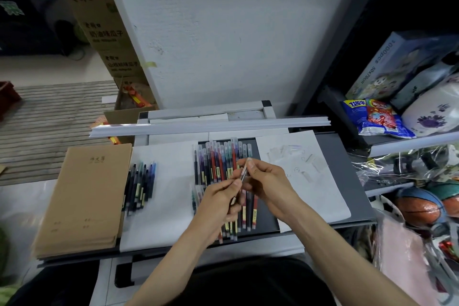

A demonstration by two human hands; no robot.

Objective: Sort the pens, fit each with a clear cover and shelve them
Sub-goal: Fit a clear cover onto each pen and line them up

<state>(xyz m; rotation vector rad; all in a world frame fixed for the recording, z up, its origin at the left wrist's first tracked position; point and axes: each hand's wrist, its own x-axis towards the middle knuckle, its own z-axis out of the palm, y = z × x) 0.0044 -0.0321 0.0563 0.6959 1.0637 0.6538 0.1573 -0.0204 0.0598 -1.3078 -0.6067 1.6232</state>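
Closest in, both forearms are reached out over the work area and angled toward each other, meeting above the pens. The left hand (219, 197) is curled with thumb and fingers pinched on the lower end of the held pen (243, 176). The right hand (267, 181) is pinched on its upper, clear-looking end with thumb and fingertips. The held pen is kept up off the surface on a slant: long axis running from lower left by the left hand to upper right, top end pointed away from the body.

Right under the hands, a near row of pens (249, 213) is laid side by side on the dark surface (267, 222), long axes pointed away from the body. Just past it, a far row of pens (218, 161) is lined up the same way, clear caps at the far end, with red, blue, purple and dark barrels mixed.

Off to the left, a loose bunch of dark pens (140, 185) is spread on a white sheet (169, 206), and a stack of brown notebooks (84, 196) is set beside that. On the right sheet (323, 181) some faint clear bits can be made out, too blurred to call.

Further back, long white strips (211, 125) are laid across, then a white wall (223, 32), with cardboard boxes (106, 30) stacked on the left. Snack bags (375, 117), a puzzle box (390, 64) and a basketball (419, 208) are kept on the right.
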